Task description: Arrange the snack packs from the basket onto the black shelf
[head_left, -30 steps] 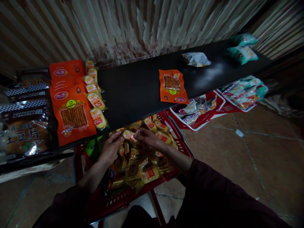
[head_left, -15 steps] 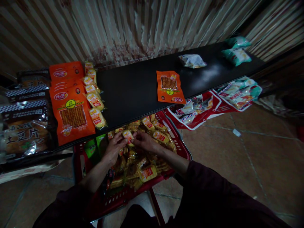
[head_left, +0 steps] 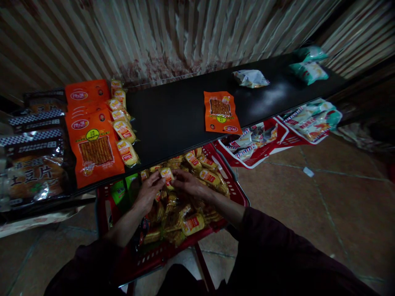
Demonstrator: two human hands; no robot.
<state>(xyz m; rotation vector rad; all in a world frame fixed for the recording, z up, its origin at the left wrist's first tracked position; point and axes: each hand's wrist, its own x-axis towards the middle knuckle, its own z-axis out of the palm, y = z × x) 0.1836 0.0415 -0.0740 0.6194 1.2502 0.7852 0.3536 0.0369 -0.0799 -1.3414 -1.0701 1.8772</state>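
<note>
Between my two hands, above the heap in a red basket [head_left: 237, 193], is a small clear-wrapped cracker pack [head_left: 167, 176] with a red and yellow label. My left hand [head_left: 150, 190] grips its left side, fingers curled. From the right, the fingers of my right hand [head_left: 187, 182] are closed on its other edge. Many similar cracker packs [head_left: 193, 224] fill the basket beneath. A row of the same packs [head_left: 124, 130] lines the black shelf [head_left: 163, 123], beside orange snack bags [head_left: 94, 144].
Dark potato-chip bags [head_left: 33, 172] stand at the shelf's left end. A lone orange bag [head_left: 220, 112], a white packet [head_left: 251, 78] and teal bags [head_left: 310, 72] lie further right. Red baskets of packets [head_left: 256, 158] sit below the shelf. Green packages [head_left: 119, 191] are in the near basket.
My hands stay around the cracker pack in nearly the same place. The right-hand fingers have shifted slightly along it, and the view has moved a little.
</note>
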